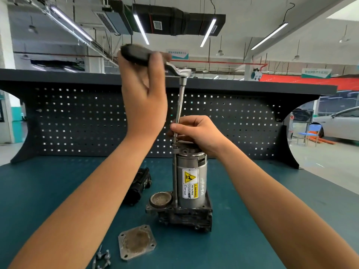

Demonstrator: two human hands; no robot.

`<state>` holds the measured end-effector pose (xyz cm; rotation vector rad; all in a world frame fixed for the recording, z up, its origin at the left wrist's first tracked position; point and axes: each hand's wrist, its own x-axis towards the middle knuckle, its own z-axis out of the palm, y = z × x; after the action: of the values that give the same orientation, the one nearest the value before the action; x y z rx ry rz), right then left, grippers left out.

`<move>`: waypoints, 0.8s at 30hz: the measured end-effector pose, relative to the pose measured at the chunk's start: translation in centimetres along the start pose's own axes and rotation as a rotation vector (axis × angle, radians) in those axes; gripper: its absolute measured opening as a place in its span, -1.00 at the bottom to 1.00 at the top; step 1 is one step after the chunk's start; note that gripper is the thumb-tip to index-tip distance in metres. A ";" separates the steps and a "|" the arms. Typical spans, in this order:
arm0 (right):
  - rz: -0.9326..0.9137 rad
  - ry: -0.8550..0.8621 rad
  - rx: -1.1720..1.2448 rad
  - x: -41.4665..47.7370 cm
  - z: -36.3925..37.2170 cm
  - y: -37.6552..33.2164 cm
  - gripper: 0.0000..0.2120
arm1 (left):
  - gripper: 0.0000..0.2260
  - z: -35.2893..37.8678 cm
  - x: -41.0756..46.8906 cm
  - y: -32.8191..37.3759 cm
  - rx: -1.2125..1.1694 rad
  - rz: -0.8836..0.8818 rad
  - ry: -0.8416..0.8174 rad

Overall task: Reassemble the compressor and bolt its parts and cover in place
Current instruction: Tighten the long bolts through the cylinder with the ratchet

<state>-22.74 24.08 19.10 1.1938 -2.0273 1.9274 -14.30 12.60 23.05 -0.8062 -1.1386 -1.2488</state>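
While left hand (143, 98) grips ratchet (175, 70) | compressor (202, 171) label (190, 183): "WARNING, Hot surface"

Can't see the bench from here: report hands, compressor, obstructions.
Left hand grips ratchet handle, right hand pinches extension bar. On bench, compressor upright; cover plate and bolts loose in front. Nothing blocking the tool.

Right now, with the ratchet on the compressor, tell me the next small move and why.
Probably swing the ratchet handle a short stroke with the left hand while the right hand steadies the extension bar. The bar stands upright on the top flange of the compressor, suggesting a bolt mid-tightening; the cover plate and loose bolts lie on the mat.
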 end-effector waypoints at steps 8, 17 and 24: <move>0.118 -0.176 0.158 -0.1 -0.6 -0.6 -0.81 | -0.64 -0.5 4.4 -4.8 -0.470 -0.785 0.211; 0.086 -0.092 0.100 0.3 -0.3 0.0 -0.86 | -0.72 -1.3 3.9 -5.9 -0.550 -0.802 0.383; 0.024 -0.029 0.040 0.2 -0.2 0.0 -0.80 | -0.85 -0.8 0.6 -1.3 -0.065 -0.095 0.064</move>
<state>-23.01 24.17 19.25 1.2184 -2.0359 1.9821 -15.44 11.46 23.30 -0.7622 -1.1000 -1.3865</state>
